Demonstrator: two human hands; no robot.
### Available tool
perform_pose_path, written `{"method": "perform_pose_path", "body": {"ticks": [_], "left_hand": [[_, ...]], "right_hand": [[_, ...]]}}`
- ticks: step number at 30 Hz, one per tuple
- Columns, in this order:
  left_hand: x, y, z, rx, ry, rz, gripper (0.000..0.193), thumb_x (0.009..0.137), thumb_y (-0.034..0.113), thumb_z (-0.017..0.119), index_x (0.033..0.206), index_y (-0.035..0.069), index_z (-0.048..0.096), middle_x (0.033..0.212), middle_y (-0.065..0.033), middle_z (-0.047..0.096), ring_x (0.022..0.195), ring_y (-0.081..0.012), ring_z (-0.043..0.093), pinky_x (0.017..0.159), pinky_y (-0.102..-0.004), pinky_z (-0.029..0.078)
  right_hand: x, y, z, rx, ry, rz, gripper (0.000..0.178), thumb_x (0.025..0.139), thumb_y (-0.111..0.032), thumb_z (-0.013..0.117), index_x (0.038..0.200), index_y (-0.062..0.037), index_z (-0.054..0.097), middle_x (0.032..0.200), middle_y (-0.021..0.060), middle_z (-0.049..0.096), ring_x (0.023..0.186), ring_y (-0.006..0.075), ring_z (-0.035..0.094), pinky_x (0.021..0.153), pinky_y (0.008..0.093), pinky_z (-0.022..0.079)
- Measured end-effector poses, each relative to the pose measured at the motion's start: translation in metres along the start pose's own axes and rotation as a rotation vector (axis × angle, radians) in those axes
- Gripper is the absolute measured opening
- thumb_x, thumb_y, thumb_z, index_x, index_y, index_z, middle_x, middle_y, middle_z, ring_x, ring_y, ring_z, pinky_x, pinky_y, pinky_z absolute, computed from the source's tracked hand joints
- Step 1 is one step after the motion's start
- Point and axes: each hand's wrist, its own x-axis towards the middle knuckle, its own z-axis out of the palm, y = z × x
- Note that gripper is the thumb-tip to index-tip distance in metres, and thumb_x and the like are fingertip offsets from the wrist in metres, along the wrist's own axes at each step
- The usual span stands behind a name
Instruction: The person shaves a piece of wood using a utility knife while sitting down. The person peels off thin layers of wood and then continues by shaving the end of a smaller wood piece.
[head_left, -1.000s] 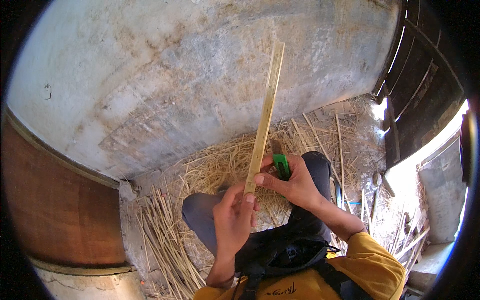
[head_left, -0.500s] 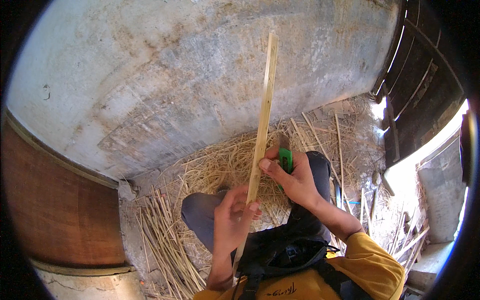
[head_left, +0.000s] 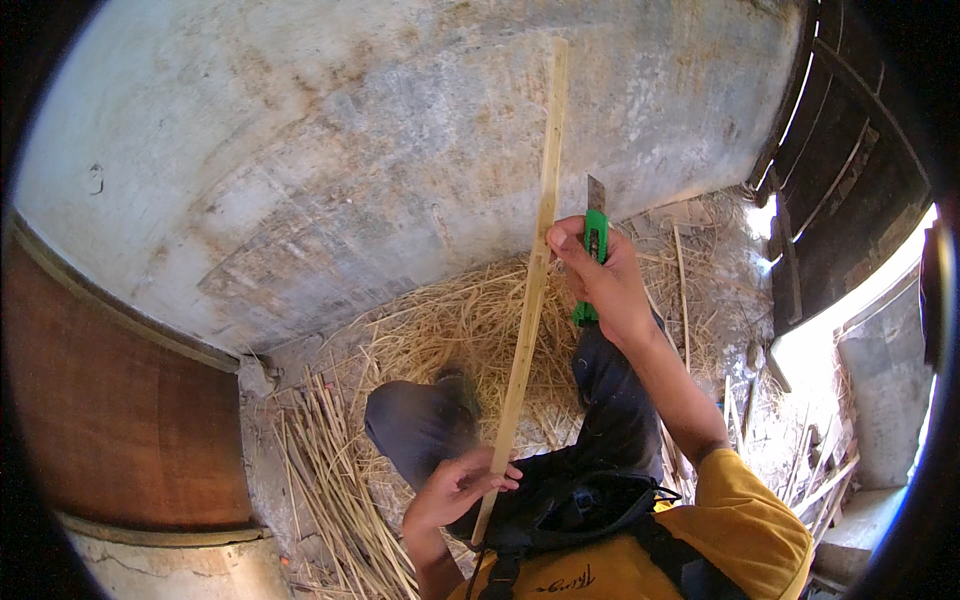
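Observation:
A long, flat, pale bamboo strip (head_left: pixel 527 345) slants upward from my lap, its far end in front of the stained wall. Near its lower end, my left hand (head_left: pixel 462 488) holds it between thumb and fingers. Farther up, the thumb and fingertips of my right hand (head_left: pixel 612 280) pinch the strip. That same right hand grips a green utility knife (head_left: pixel 596 240), whose blade is out and points away from me, beside the strip and apart from it.
Thin shavings (head_left: pixel 450 325) cover the floor between my bent knees and the grey wall (head_left: pixel 400 150). At the left lies a bundle of thin strips (head_left: pixel 335 480) near a brown wooden panel (head_left: pixel 120 400). A black bag (head_left: pixel 590 505) rests on my lap.
My right hand has moved up along the strip with the knife. My left hand has moved down toward the strip's lower end, and the strip's top now reaches higher and slightly right.

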Motion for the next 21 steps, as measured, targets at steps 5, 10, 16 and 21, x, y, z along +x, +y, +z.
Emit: {"method": "perform_pose_path", "body": {"ticks": [5,10,16,21], "left_hand": [[0.001,0.001,0.001,0.018,-0.010,-0.002,0.027,0.103,0.000,0.057,0.129,-0.006,0.058,0.117,-0.0173,0.069,0.108,-0.0292,0.071,0.095,-0.0401,0.058],[0.002,0.004,0.000,0.005,-0.002,0.016,0.028,0.104,0.002,0.057,0.131,-0.005,0.059,0.115,-0.0162,0.071,0.106,-0.0261,0.072,0.093,-0.0375,0.059],[0.002,0.009,0.001,0.032,-0.013,0.020,0.027,0.103,0.001,0.057,0.130,-0.004,0.059,0.115,-0.0155,0.071,0.105,-0.0246,0.072,0.092,-0.0371,0.059],[0.003,0.009,-0.001,0.083,-0.025,0.006,0.022,0.103,-0.001,0.057,0.124,-0.004,0.060,0.116,-0.0158,0.071,0.106,-0.0257,0.072,0.093,-0.0389,0.059]], "right_hand": [[0.004,-0.002,0.008,-0.083,-0.069,-0.171,0.020,0.096,-0.018,0.074,0.111,-0.0060,0.067,0.078,-0.0064,0.060,0.053,0.0004,0.038,0.047,0.0224,0.026],[0.004,-0.006,0.006,-0.003,-0.118,-0.140,0.026,0.093,-0.013,0.075,0.116,-0.0058,0.065,0.084,-0.0049,0.064,0.055,0.0001,0.039,0.047,0.0223,0.026],[0.003,-0.007,0.006,-0.038,-0.112,-0.169,0.027,0.093,-0.013,0.074,0.117,-0.0051,0.064,0.082,-0.0052,0.063,0.055,0.0003,0.039,0.048,0.0219,0.026],[0.002,-0.009,0.006,-0.073,-0.108,-0.218,0.026,0.094,-0.014,0.073,0.117,-0.0044,0.065,0.082,-0.0052,0.062,0.056,0.0005,0.041,0.049,0.0214,0.029]]}}
